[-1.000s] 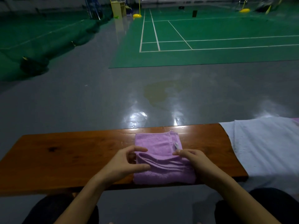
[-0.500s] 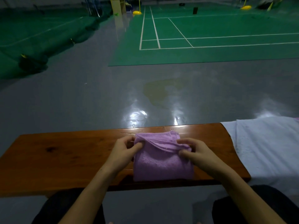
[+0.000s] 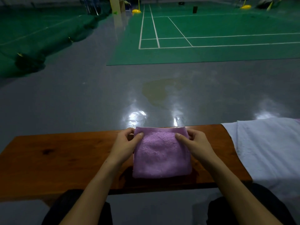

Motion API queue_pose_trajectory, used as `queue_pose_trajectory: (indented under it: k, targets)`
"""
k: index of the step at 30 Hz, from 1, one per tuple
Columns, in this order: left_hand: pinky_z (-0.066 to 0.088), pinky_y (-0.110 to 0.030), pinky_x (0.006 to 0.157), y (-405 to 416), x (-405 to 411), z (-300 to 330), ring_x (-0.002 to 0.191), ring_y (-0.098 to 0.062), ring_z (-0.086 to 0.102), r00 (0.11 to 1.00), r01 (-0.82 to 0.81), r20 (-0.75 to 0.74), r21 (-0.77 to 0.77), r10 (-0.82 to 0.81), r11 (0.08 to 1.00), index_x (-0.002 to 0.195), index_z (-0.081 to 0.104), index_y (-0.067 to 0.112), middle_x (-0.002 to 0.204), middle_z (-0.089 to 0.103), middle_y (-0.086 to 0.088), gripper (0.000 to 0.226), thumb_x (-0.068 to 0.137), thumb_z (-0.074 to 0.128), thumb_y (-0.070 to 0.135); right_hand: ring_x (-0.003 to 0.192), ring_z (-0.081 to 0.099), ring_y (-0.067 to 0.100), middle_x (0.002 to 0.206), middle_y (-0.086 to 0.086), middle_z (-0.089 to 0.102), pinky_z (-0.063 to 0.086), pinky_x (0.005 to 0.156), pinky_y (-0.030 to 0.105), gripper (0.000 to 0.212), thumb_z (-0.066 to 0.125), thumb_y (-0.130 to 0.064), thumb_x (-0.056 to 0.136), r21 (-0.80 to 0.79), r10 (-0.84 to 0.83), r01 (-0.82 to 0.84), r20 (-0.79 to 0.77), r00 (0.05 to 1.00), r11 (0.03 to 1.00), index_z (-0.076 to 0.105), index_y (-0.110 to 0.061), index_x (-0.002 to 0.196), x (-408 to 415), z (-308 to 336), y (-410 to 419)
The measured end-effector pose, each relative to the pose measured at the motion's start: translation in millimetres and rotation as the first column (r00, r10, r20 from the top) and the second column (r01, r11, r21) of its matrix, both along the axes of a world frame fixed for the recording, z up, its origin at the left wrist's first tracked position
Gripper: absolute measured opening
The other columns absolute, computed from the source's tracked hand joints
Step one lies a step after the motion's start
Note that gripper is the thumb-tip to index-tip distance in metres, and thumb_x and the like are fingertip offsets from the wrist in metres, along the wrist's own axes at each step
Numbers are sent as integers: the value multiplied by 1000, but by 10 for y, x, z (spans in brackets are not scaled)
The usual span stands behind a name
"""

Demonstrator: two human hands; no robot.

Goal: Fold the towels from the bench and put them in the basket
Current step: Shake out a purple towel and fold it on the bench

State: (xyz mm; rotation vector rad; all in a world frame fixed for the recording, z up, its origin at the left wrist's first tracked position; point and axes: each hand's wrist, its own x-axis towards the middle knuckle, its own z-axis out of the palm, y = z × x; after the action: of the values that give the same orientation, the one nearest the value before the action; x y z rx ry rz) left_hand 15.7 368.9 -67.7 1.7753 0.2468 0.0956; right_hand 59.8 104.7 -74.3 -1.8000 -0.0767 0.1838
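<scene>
A pink towel (image 3: 161, 155) lies folded into a rough square on the wooden bench (image 3: 65, 156), right in front of me. My left hand (image 3: 125, 143) pinches its far left corner, thumb on top. My right hand (image 3: 194, 143) pinches the far right corner the same way. The folded edge lines up with the bench's far edge. A white towel (image 3: 266, 146) lies spread over the right end of the bench. No basket is in view.
My dark-trousered knees (image 3: 243, 208) sit under the bench's near edge. Beyond the bench stretches a shiny grey floor (image 3: 97, 95) and a green badminton court (image 3: 211, 30) with white lines. Dark netting lies bundled at the far left.
Both hands carried the near half of the pink towel up and over to the far edge, so the towel now lies as a smaller flat square. The hands ended at the far corners.
</scene>
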Motion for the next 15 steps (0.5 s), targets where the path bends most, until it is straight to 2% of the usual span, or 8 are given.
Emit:
queue_pose_trajectory:
  k: [2, 4, 6, 8, 11, 12, 15]
  targets:
    - [57, -29, 64, -25, 61, -70, 83, -11, 72, 999, -35, -20, 21, 35, 999, 98, 74, 16, 93, 78, -4, 5, 100, 70, 18, 92, 73, 2, 98, -10, 78, 62, 74, 25, 21, 78, -30, 93, -71, -37, 41, 61, 997, 997, 77, -22, 113, 67, -72, 46]
    - [56, -32, 68, -42, 137, -156, 81, -14, 69, 997, -70, -25, 127, 73, 989, 93, 72, 18, 88, 77, -2, 5, 98, 70, 18, 89, 71, 0, 94, -10, 77, 61, 73, 24, 16, 79, -28, 93, -153, -55, 78, 146, 988, 985, 77, -23, 108, 119, -147, 94]
    - [52, -29, 65, -61, 187, -227, 79, -14, 68, 994, -90, -41, 242, 102, 966, 92, 71, 20, 86, 75, 2, 5, 97, 71, 19, 84, 69, -2, 90, -13, 74, 55, 68, 15, 10, 79, -27, 93, -212, -63, 107, 205, 977, 971, 74, -27, 102, 136, -193, 140]
    - [48, -27, 63, -76, 212, -286, 78, -15, 69, 988, -124, -42, 332, 146, 935, 92, 72, 20, 84, 74, 4, 4, 95, 71, 22, 80, 67, -3, 88, -18, 70, 50, 63, 9, 11, 79, -27, 92, -254, -85, 138, 210, 974, 957, 71, -29, 98, 140, -232, 175]
    - [46, -29, 66, -94, 192, -326, 81, -18, 68, 981, -165, -11, 471, 192, 866, 94, 73, 20, 88, 74, 4, 8, 95, 69, 27, 85, 65, 0, 90, -22, 65, 55, 72, 16, 18, 81, -25, 90, -299, -96, 150, 187, 978, 942, 66, -31, 98, 136, -304, 213]
    - [44, -27, 63, -106, 178, -313, 81, -16, 67, 980, -171, -7, 487, 199, 856, 97, 73, 20, 90, 74, 4, 9, 96, 69, 28, 86, 65, 0, 91, -22, 65, 56, 74, 19, 21, 82, -26, 90, -305, -101, 153, 181, 978, 940, 65, -32, 99, 137, -321, 219]
    - [37, -20, 56, -116, 136, -246, 78, -10, 59, 974, -185, -7, 545, 225, 818, 103, 68, 20, 94, 69, 7, 11, 100, 68, 31, 87, 63, -1, 99, -15, 65, 50, 70, 13, 28, 83, -26, 89, -321, -110, 164, 180, 978, 933, 64, -27, 109, 139, -338, 214]
